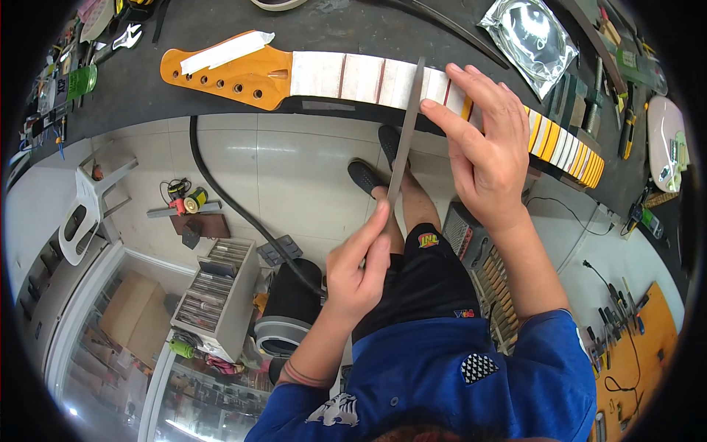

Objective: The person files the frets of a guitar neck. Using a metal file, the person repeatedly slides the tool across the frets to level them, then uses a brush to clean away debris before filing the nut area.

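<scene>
A guitar neck lies across the workbench, its amber headstock to the left. Whitish and yellow strips cover the fingerboard, with thin reddish-brown lines between some of them. In my left hand is a long, thin metal file, its handle end hidden by the closed fingers. The file slants up and crosses over the neck near its middle. My right hand is over the neck just right of the file, fingers stretched and spread; thumb and fingertips are close to the file's far end. A white paper-like strip lies on the headstock.
Behind the neck sits a clear plastic packet with coiled wire, on the dark bench. Tools crowd both bench ends, including an adjustable wrench. A black hose hangs below to a black canister; a white plastic chair stands left.
</scene>
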{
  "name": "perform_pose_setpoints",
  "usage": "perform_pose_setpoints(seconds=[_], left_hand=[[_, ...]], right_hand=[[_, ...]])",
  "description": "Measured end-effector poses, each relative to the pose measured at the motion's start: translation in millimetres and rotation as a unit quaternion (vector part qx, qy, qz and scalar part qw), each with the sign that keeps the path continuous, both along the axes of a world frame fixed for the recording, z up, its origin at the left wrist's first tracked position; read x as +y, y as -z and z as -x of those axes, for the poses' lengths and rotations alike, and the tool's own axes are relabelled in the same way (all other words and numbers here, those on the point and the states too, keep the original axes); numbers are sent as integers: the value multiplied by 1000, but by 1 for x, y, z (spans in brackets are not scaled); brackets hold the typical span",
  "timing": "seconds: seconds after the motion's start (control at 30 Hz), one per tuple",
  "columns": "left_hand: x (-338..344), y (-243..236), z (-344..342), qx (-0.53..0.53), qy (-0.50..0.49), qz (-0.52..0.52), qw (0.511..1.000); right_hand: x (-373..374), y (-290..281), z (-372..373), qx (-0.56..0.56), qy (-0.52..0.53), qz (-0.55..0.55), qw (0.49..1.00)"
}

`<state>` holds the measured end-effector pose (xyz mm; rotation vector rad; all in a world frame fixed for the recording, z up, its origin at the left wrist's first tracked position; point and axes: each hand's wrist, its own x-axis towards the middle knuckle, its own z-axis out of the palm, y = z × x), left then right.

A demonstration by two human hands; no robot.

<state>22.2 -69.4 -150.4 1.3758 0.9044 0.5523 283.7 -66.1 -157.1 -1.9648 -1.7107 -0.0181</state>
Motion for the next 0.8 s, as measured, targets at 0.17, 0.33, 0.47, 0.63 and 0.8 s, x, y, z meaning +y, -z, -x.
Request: perform_pose_setpoints(seconds=[0.17, 0.33, 0.47, 0.63, 0.8], left_hand=[[62, -8, -68, -6, -15, 35, 999], [20, -3, -22, 4, -10, 16, 1000], [-10, 4, 16, 33, 12, -59, 998], [57, -17, -57, 41, -3, -41, 998], [46, -10, -48, 34, -7, -13, 999]], right_hand=[[4, -3, 1, 1, -3, 1, 1000], [2, -10, 1, 16, -6, 18, 1000], [-2, -13, -1, 23, -13, 44, 999], [2, -11, 1, 18, -12, 37, 999], [1, -12, -3, 13, -14, 40, 999]])
